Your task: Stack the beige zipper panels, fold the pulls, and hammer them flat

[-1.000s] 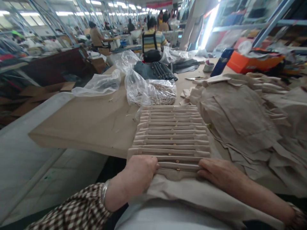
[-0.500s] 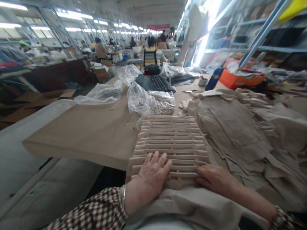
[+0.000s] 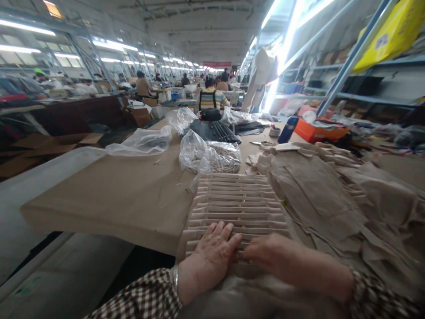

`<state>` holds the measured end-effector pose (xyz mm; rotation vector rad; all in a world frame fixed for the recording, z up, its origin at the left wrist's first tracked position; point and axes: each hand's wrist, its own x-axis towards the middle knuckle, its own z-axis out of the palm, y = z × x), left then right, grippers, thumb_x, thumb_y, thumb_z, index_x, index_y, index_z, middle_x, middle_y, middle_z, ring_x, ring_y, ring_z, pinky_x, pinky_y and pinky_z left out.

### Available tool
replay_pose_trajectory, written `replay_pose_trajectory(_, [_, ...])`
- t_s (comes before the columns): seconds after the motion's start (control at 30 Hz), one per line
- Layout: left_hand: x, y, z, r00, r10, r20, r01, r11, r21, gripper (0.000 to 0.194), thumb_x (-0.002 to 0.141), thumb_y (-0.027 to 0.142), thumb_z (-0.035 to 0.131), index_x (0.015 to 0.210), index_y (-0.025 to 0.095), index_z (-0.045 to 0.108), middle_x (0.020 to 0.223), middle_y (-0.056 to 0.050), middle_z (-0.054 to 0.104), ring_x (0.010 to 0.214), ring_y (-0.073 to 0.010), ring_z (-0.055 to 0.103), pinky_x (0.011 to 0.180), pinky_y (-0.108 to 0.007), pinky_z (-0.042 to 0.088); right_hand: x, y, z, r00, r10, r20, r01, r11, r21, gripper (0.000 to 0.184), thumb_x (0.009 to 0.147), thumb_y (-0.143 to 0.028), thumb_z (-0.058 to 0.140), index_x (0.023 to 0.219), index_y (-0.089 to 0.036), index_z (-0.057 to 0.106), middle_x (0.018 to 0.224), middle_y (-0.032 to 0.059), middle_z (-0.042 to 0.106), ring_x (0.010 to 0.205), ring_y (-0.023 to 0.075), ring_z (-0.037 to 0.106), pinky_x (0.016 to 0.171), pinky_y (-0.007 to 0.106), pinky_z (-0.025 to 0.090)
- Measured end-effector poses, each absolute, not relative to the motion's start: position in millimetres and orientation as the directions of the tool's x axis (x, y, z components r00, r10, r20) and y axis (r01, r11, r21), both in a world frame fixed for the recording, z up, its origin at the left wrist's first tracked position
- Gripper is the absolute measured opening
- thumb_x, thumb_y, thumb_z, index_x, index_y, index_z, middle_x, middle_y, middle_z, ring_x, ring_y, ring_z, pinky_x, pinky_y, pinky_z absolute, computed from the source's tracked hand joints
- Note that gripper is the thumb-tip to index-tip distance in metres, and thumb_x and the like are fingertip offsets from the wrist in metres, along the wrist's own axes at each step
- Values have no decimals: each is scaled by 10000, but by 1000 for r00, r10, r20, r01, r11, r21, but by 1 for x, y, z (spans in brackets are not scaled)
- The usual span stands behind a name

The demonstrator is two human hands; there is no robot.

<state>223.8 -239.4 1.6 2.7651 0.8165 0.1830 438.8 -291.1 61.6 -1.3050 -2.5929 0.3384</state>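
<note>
A row of overlapping beige fabric pieces [image 3: 237, 201], each with a small brass button, lies fanned out on the paper-covered table [image 3: 109, 195]. My left hand [image 3: 214, 252] rests flat on the nearest pieces, fingers stretched out. My right hand [image 3: 265, 254] lies just beside it on the same pieces; it is smeared by motion and its fingers do not show clearly. Both sleeves are checked. Beige cloth hangs over my lap below the hands.
A large heap of beige garment pieces [image 3: 332, 195] fills the table's right side. A clear bag of small parts [image 3: 212, 157] sits beyond the row, with more plastic bags, dark cloth, an orange box [image 3: 318, 130] and a blue bottle [image 3: 287, 130]. People work at far tables.
My right hand has slid left along the nearest pieces until it meets my left hand. The left hand went from curled at the edge to lying flat. The view has tilted upward.
</note>
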Motion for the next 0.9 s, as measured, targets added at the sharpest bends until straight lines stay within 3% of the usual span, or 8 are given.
replay_pose_trajectory(0.07, [224,-239,1,835,549,43,517,-809,279,382,976,289,490,1357,263,479,1462,-90,456,1368,-292,397,1158,-504,307,467,-241,56,-468,880,79,822,466,-327,314,993,-205,391,1141,-167,666,1046,69,721,913,163,679,797,260,540])
replay_pose_trajectory(0.13, [223,-240,1,834,550,36,520,-807,281,382,978,292,481,1359,264,479,1467,-89,451,1371,-299,396,1163,-507,301,498,-181,55,-164,986,21,941,162,-298,328,960,-225,494,1259,-161,612,1231,111,660,1110,204,626,953,305,494])
replay_pose_trajectory(0.23, [224,-240,3,829,560,-1,537,-794,286,394,975,322,489,1365,267,478,1477,-90,448,1375,-306,397,1170,-516,297,524,-101,49,-44,998,-48,967,30,-252,348,959,-257,543,1277,-121,579,1244,161,628,1125,244,611,970,407,493])
replay_pose_trajectory(0.37, [224,-240,6,823,567,-30,551,-784,285,383,980,356,483,1353,271,496,1474,-86,460,1380,-316,390,1160,-533,318,520,-52,28,-38,986,-162,970,-2,-243,265,964,-375,569,1092,-154,638,1074,64,660,926,175,645,840,383,549])
replay_pose_trajectory(0.47, [224,-240,8,837,546,-31,531,-799,281,381,998,351,438,1363,254,485,1481,-101,448,1379,-320,390,1155,-534,325,512,-49,12,-46,976,-212,970,-7,-244,246,966,-376,562,995,-152,660,994,44,675,876,160,642,821,355,541])
replay_pose_trajectory(0.67, [227,-239,4,838,546,-22,528,-799,289,376,989,305,467,1361,249,469,1458,-102,447,1352,-317,399,1146,-533,316,510,-52,-3,55,989,-140,975,-84,-207,344,987,-342,441,1114,-140,689,1115,122,691,1009,229,618,837,281,447])
replay_pose_trajectory(0.9, [236,-223,8,832,555,-15,534,-793,294,358,975,311,504,1326,244,494,1415,-86,466,1310,-286,400,1131,-502,314,506,-38,-2,83,991,-109,978,-102,-183,332,972,-312,445,1082,-144,710,1126,127,695,1028,232,615,872,282,428])
